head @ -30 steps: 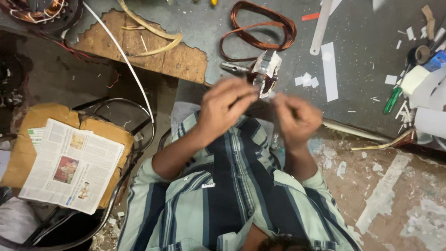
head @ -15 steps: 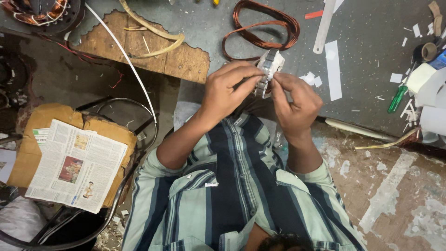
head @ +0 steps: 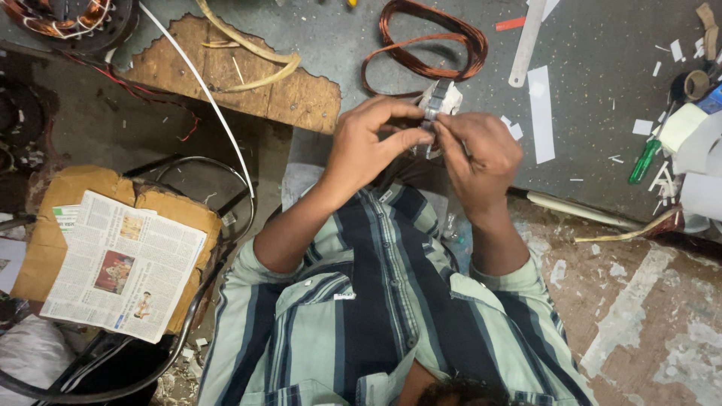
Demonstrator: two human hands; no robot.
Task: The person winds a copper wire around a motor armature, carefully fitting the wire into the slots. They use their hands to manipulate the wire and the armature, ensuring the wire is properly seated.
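Both my hands meet over the near edge of a grey worktable [head: 602, 68]. My left hand [head: 368, 146] and my right hand [head: 477, 154] pinch a small metal part wrapped in white paper [head: 440, 101] between their fingertips. Just beyond it on the table lies a loop of copper wire [head: 429, 37]. My striped shirt fills the lower middle of the view.
White paper strips [head: 540, 101] and scraps, a metal strip [head: 523, 45], a green-handled screwdriver [head: 644, 160] and tape rolls [head: 693, 84] lie on the right. A wooden board [head: 248, 79] sits at upper left, a wound stator [head: 64, 19] at the corner. Newspaper on cardboard [head: 120, 263] rests on a stool at left.
My hands moved from chest height up to the table edge and closed together on the small paper-wrapped part. The view shifted slightly.
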